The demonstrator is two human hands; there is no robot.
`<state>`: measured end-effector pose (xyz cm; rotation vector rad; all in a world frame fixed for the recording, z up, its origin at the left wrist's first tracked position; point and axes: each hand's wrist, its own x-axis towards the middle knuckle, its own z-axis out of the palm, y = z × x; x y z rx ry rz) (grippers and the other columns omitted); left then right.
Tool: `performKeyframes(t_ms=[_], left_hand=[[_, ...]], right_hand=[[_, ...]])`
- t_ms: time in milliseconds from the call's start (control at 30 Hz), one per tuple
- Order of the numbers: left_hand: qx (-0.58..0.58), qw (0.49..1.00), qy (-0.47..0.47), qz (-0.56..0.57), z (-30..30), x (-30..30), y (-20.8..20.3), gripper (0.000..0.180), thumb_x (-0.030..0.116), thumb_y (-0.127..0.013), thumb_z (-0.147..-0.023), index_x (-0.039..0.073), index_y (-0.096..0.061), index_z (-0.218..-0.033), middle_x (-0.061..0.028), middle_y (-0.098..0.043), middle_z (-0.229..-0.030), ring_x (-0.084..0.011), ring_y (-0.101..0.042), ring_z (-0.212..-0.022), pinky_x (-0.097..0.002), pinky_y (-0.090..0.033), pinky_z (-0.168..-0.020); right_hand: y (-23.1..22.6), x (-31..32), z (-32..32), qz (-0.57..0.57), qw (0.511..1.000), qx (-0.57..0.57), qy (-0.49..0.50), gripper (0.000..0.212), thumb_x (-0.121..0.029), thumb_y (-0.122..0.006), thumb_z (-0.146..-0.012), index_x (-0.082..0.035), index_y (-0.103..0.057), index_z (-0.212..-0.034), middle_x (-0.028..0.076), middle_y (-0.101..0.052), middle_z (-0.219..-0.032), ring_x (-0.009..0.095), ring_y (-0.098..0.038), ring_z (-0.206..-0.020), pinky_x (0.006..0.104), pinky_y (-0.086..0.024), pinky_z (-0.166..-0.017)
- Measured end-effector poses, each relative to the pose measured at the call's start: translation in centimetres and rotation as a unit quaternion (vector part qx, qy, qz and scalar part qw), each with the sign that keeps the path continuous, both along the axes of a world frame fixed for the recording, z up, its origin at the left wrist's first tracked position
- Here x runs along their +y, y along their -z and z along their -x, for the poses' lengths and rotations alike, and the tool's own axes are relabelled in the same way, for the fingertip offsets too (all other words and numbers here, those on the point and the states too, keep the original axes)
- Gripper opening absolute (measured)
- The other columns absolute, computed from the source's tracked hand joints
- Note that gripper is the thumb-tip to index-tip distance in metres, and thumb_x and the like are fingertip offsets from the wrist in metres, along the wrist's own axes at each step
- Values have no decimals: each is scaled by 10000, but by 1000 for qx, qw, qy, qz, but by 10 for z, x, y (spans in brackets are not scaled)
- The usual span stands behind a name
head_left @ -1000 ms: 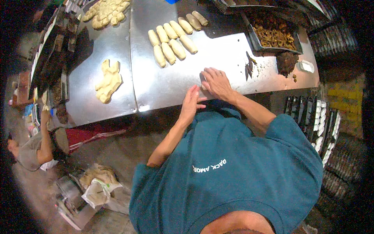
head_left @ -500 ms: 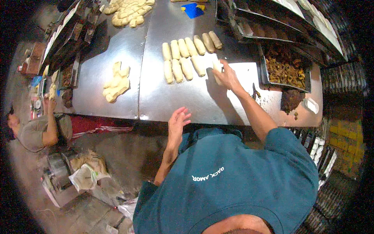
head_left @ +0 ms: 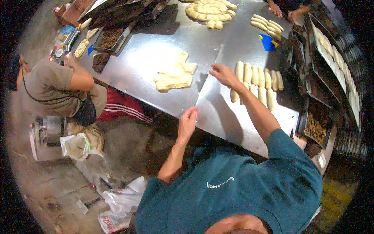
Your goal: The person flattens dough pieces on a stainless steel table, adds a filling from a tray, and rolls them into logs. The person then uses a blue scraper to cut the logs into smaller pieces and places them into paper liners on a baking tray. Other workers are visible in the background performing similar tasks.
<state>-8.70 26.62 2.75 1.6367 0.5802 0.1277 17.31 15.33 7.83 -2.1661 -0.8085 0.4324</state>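
My right hand (head_left: pixel 225 75) reaches over the steel table with nothing visible in it, its fingers loosely bent and pointing left. It hovers between a loose heap of flat dough pieces (head_left: pixel 177 76) on the left and two rows of rolled dough logs (head_left: pixel 255 76) on the right. My right forearm partly covers the near row. Near the table's front edge my left hand (head_left: pixel 189 120) hangs in the air, empty, its slightly blurred fingers loosely apart. Neither hand touches dough.
A larger dough pile (head_left: pixel 208 11) and more logs (head_left: pixel 267 25) by a blue scraper (head_left: pixel 267 42) lie farther back. Stacked trays and a brown filling tray (head_left: pixel 316 126) stand right; another filling tray (head_left: pixel 111 39) stands left. A co-worker (head_left: pixel 58 84) works at left; another person's hands (head_left: pixel 276 9) show at the back.
My right hand has left the dough log at the end of the near row and swung left toward the flat dough pieces. The view has turned left; my left hand stays near the table edge.
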Motion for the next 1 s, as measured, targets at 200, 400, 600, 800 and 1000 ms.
performKeyframes(t_ms=[200, 400, 600, 800, 1000], left_hand=[[-118, 933, -91, -327, -94, 97, -6, 296, 142, -500, -928, -9, -601, -1162, -180, -606, -1206, -347, -538, -1156, -419, -402, -992], [65, 828, 156, -535, -146, 139, 19, 788, 471, -573, -866, 1, -299, -1436, -183, -263, -1520, -336, -202, -1426, -651, -103, -1100], [150, 795, 244, -534, -152, 142, -6, 996, 620, -596, -790, -5, -224, -1472, -167, -188, -1556, -341, -157, -1440, -667, -84, -1098], [86, 886, 241, -386, -160, 74, -28, 540, 410, -534, -917, 6, -522, -1275, -200, -506, -1333, -360, -453, -1251, -583, -285, -1042], [23, 845, 298, 444, -115, -134, -43, 364, 261, -540, -968, -7, -539, -1214, -83, -628, -1132, -154, -611, -983, -311, -516, -823]], right_hand=[[51, 133, -25, 135, 964, -225, -43, 492, -384, -665, -780, 35, -633, -1036, 272, -632, -1010, 396, -621, -928, 477, -496, -833], [63, 131, -19, -5, 999, -32, -23, 244, -225, -710, -702, -35, -592, -799, 123, -623, -703, 289, -605, -654, 397, -475, -598], [42, -16, -13, -197, 916, 278, 211, 176, -140, -721, -731, -70, -572, -791, 31, -576, -776, 128, -538, -684, 286, -447, -581], [-73, -160, 66, -48, 969, 46, 236, 299, -80, -635, -848, -48, -583, -1140, 134, -665, -1063, 304, -630, -1012, 400, -495, -908], [-71, -214, 141, 47, 947, -317, -5, 255, -62, -625, -812, -92, -643, -1064, 166, -508, -1341, 361, -440, -1280, 378, -384, -1056]])
